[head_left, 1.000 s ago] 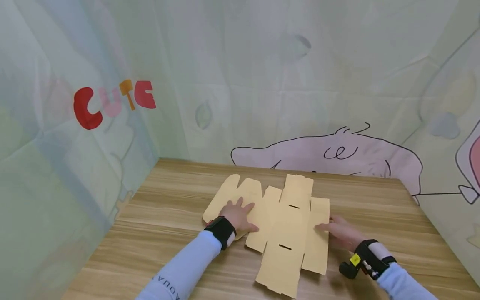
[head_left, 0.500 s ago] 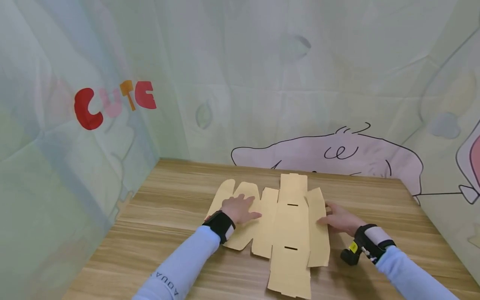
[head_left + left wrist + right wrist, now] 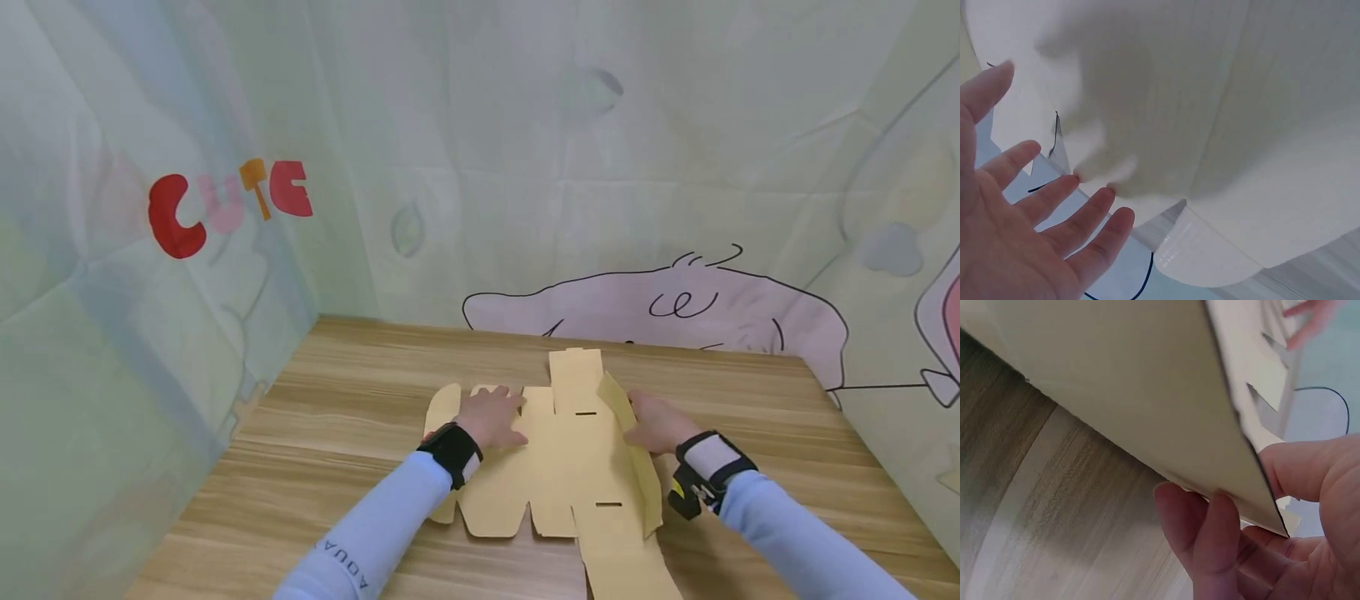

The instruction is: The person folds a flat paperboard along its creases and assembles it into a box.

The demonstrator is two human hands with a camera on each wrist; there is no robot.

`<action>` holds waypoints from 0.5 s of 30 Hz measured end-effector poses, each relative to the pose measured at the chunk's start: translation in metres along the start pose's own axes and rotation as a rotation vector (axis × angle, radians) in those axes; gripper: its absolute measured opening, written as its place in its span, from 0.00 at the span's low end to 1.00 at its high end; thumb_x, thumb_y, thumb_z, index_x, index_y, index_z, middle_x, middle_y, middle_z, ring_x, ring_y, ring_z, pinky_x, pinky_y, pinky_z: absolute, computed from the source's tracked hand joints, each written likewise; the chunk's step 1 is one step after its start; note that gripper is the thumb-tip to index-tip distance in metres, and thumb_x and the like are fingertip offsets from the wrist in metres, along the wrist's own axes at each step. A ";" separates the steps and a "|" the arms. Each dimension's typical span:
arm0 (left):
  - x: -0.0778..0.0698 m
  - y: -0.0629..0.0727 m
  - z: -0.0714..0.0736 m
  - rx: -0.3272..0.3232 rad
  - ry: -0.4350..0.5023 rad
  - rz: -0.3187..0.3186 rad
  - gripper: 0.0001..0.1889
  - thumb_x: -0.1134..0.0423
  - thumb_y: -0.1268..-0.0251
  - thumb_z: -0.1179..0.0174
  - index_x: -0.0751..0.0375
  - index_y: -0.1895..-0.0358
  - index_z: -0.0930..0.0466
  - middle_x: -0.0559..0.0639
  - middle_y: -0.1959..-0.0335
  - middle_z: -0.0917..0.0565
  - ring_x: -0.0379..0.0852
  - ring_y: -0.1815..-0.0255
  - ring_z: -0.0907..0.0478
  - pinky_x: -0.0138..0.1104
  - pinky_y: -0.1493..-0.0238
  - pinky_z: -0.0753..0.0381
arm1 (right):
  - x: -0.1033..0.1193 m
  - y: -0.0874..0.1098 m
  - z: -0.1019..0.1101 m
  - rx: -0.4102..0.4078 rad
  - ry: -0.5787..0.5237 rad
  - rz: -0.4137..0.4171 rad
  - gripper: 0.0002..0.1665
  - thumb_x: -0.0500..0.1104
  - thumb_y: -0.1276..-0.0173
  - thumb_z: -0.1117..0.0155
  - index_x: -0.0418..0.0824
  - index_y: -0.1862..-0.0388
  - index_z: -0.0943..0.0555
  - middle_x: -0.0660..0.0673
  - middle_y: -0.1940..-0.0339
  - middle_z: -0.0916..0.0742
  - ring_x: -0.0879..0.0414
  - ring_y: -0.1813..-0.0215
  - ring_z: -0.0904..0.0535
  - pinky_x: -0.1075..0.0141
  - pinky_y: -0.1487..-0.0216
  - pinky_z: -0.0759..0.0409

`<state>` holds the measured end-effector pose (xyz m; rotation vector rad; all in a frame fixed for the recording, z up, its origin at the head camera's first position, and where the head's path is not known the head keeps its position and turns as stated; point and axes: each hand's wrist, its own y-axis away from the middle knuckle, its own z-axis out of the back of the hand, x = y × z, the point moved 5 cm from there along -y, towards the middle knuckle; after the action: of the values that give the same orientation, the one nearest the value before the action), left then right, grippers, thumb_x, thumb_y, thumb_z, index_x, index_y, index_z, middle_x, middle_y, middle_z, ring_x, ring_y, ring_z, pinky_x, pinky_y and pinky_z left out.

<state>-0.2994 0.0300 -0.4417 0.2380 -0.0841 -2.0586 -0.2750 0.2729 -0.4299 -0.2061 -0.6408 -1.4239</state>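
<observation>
A flat cardboard box blank with fold lines, tabs and two dark slots lies unfolded on the wooden table. Over its left panels my left hand rests with fingers spread; in the left wrist view those fingers are stretched out close to the pale sheet. My right hand pinches the long right side flap, which stands up steeply along its crease. Seen from the right wrist, the thumb is on the inner face of this flap and the fingertips are on its outer face.
The wooden table carries the blank near its middle. Behind it hangs a printed cloth with a cartoon drawing; another cloth wall on the left bears coloured letters. The front tongue of the blank runs out of the head view's bottom edge.
The right flap has gone from flat to nearly upright as my right hand moved left with it. The blank has turned slightly, its front end swinging right. My left hand has shifted a little right.
</observation>
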 end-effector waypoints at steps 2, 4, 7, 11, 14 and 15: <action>-0.003 0.000 -0.003 0.008 -0.010 -0.021 0.37 0.40 0.42 0.30 0.44 0.29 0.28 0.52 0.27 0.28 0.59 0.33 0.26 0.52 0.40 0.20 | 0.004 -0.002 -0.001 -0.016 0.072 0.026 0.36 0.29 0.49 0.39 0.18 0.39 0.34 0.31 0.57 0.17 0.48 0.62 0.20 0.53 0.58 0.14; -0.005 -0.001 -0.007 0.016 -0.018 -0.037 0.39 0.39 0.46 0.28 0.43 0.29 0.28 0.52 0.25 0.30 0.58 0.32 0.28 0.51 0.40 0.20 | 0.007 -0.004 -0.004 -0.024 0.145 0.058 0.38 0.29 0.50 0.38 0.17 0.38 0.34 0.25 0.51 0.17 0.44 0.57 0.19 0.48 0.48 0.16; -0.007 0.000 -0.011 0.018 -0.024 -0.041 0.41 0.36 0.48 0.27 0.40 0.29 0.28 0.52 0.23 0.32 0.56 0.30 0.31 0.50 0.41 0.21 | 0.009 -0.006 -0.009 -0.039 0.229 0.093 0.40 0.30 0.49 0.36 0.15 0.36 0.36 0.19 0.45 0.19 0.39 0.51 0.18 0.42 0.42 0.20; -0.007 0.002 -0.013 0.020 -0.029 -0.025 0.42 0.34 0.50 0.28 0.39 0.29 0.29 0.52 0.23 0.34 0.55 0.29 0.33 0.49 0.43 0.19 | 0.007 -0.008 -0.013 -0.037 0.223 0.100 0.42 0.31 0.47 0.35 0.17 0.35 0.37 0.20 0.46 0.18 0.40 0.52 0.17 0.43 0.45 0.18; -0.006 0.002 -0.013 0.030 -0.026 -0.014 0.43 0.34 0.50 0.28 0.39 0.28 0.30 0.51 0.22 0.36 0.54 0.27 0.34 0.48 0.45 0.18 | 0.004 -0.007 -0.013 0.001 0.129 0.080 0.42 0.31 0.47 0.36 0.18 0.33 0.38 0.22 0.46 0.18 0.44 0.55 0.19 0.47 0.48 0.16; -0.005 0.003 -0.013 0.034 -0.023 -0.011 0.44 0.34 0.50 0.28 0.39 0.28 0.30 0.51 0.21 0.37 0.54 0.27 0.35 0.47 0.45 0.18 | 0.003 -0.005 -0.013 0.024 0.083 0.061 0.42 0.31 0.46 0.36 0.19 0.33 0.38 0.24 0.48 0.18 0.45 0.57 0.18 0.48 0.52 0.15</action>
<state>-0.2921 0.0338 -0.4535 0.2363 -0.1321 -2.0723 -0.2764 0.2634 -0.4403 -0.1457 -0.5790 -1.3579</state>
